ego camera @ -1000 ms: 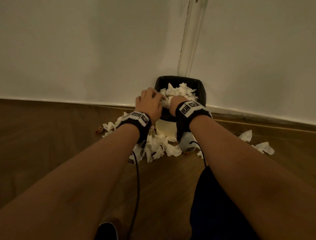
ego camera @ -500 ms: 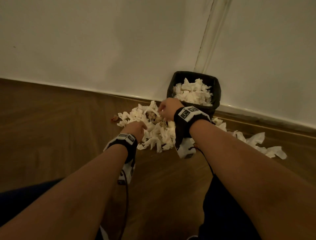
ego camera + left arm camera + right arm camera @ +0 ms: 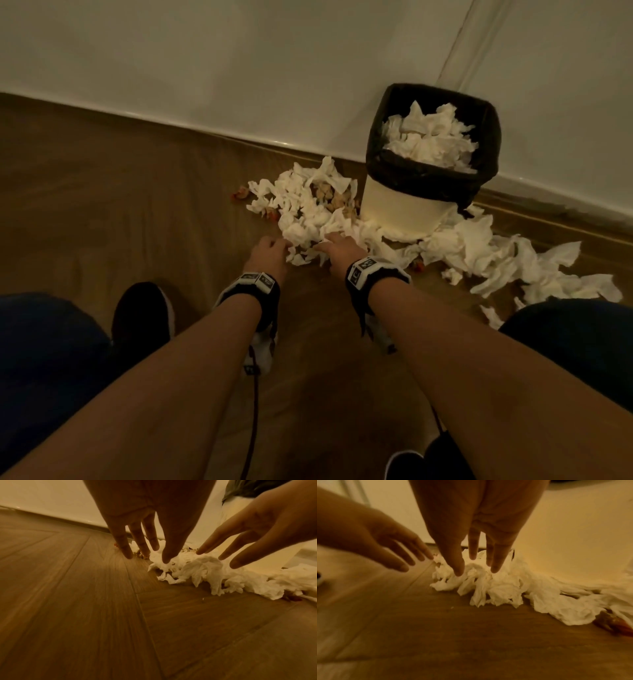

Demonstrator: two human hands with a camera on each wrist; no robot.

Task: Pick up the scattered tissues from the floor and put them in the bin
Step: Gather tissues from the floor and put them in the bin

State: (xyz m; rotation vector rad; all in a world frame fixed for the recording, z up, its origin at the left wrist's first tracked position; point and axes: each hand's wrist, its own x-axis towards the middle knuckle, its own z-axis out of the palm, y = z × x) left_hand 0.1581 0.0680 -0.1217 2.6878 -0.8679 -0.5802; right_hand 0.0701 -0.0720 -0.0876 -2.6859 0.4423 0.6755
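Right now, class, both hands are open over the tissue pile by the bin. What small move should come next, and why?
Probably close both hands around the near tissues: the left hand and right hand reach it with straight fingers, holding nothing, and the bin stands just behind.

From the head view we look forward and down from above, with the forearms reaching away from us, the wooden floor (image 3: 137,212) spread below, and the bin (image 3: 432,161) far right against the wall (image 3: 239,61). The left wrist view sits very low, just above the floor, looking along the left hand (image 3: 150,520) toward the tissue pile (image 3: 202,568); the right wrist view is equally low and close, facing along the right hand (image 3: 479,527). We see the same near edge of the tissue pile, both hands and the floor in all three views.
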